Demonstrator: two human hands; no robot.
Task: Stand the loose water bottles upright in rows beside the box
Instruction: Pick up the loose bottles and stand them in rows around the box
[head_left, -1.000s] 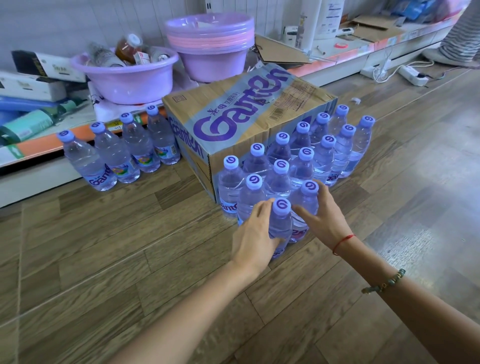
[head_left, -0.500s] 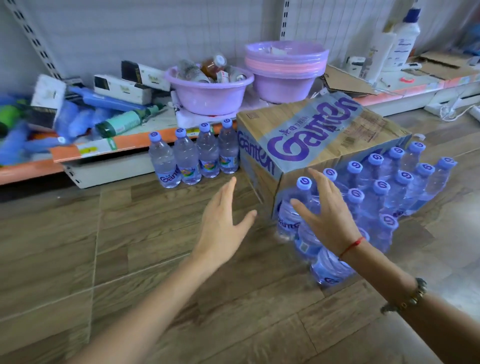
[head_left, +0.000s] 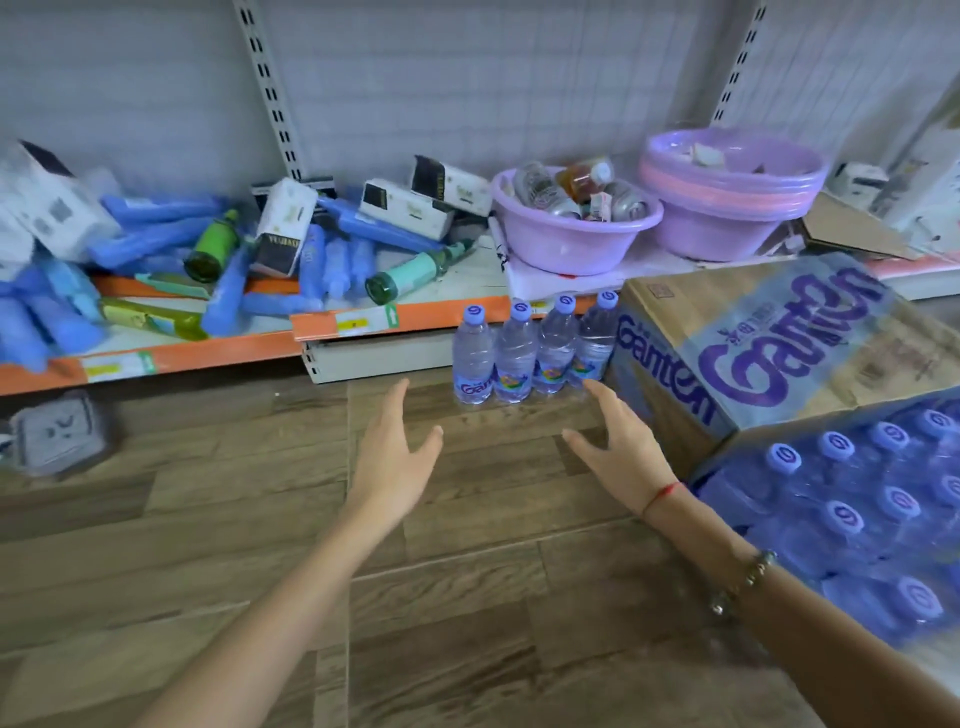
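Floor (head_left: 218, 545): wood-look planks, carrying everything below. Shelf (head_left: 363, 322) runs along the wall behind it, cluttered.

Box (head_left: 769, 353): cardboard, purple lettering, used as landmark. It sits on the floor, one end toward the shelf.

Block of bottles (head_left: 852, 519): upright, packed against the box's near side, caps blurred.

Row of four bottles (head_left: 530, 353): upright, caps up, shoulder to shoulder, on the box's left side against the shelf base; the rightmost is just beside the box.

My left hand (head_left: 392, 457) and my right hand (head_left: 621, 452): both empty, fingers straight and spread, palms facing each other over bare floor left of the box. My right fingertip lies near the row's rightmost bottle; contact unclear.

Change from 1.0 s ago: both hands then were on the block's front bottle; they have since left it and moved across to the box's left side.
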